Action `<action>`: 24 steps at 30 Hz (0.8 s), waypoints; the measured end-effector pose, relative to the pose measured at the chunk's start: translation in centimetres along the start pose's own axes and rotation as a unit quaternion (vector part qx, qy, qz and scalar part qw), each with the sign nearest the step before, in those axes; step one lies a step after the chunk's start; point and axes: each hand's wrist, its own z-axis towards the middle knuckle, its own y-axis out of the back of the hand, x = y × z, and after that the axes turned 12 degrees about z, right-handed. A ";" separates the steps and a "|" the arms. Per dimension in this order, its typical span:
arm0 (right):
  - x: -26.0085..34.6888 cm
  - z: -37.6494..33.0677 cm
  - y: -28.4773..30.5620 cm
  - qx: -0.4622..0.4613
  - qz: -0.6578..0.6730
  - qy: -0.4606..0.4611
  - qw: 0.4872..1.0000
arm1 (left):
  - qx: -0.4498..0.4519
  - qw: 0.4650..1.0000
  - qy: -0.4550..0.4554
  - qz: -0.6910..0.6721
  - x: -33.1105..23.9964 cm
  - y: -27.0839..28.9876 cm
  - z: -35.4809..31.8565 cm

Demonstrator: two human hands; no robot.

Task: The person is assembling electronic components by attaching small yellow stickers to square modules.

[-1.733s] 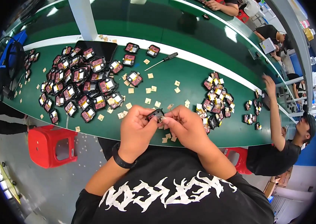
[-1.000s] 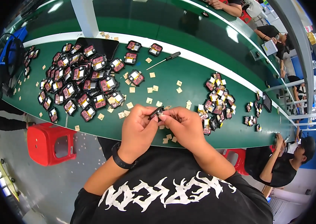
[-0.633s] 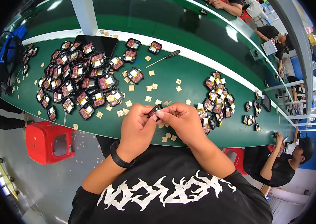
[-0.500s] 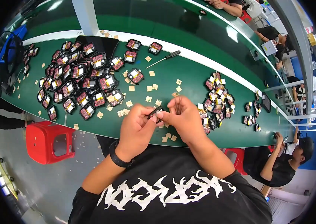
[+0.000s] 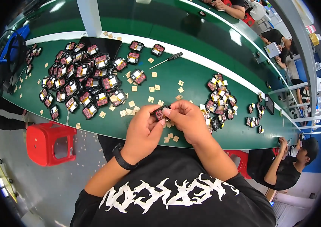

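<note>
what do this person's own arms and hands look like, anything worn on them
Both forearms are bare, with no gloves on the left hand or the right hand. A black wristband, perhaps a watch, circles the left wrist. Short black sleeves of a black T-shirt with a white jagged print start above the elbows.

**Around the green workbench**

A long green table (image 5: 190,81) is carrying a large heap of small black cased units (image 5: 81,81) on the left and a smaller heap (image 5: 219,100) on the right. Small tan square pads (image 5: 151,89) are lying scattered between them. A black-handled screwdriver (image 5: 166,60) is lying near the white stripe. A red plastic stool (image 5: 50,143) is standing below the table edge. Another seated person (image 5: 289,168) is working at right.
</note>
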 end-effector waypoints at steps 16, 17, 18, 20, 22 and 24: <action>-0.4 -1.6 1.4 0.051 -0.049 0.004 0.997 | 0.072 0.992 0.081 0.063 -1.4 1.0 -0.2; -0.2 -1.7 1.3 0.051 -0.042 -0.003 0.998 | 0.075 0.994 0.052 0.058 -0.8 1.1 -0.2; 0.0 -1.7 1.3 0.052 -0.042 -0.005 0.998 | 0.078 0.995 0.023 0.052 -0.4 1.1 -0.2; 0.2 -1.7 1.3 0.039 -0.053 -0.013 0.998 | 0.089 0.995 0.027 0.042 -0.8 1.2 -0.1; 0.4 -1.7 1.3 0.042 -0.041 -0.011 0.998 | 0.098 0.994 0.031 0.031 -0.9 1.3 -0.1; 0.5 -1.7 1.5 0.044 -0.028 -0.009 0.999 | 0.108 0.994 0.028 0.008 -0.8 1.5 -0.4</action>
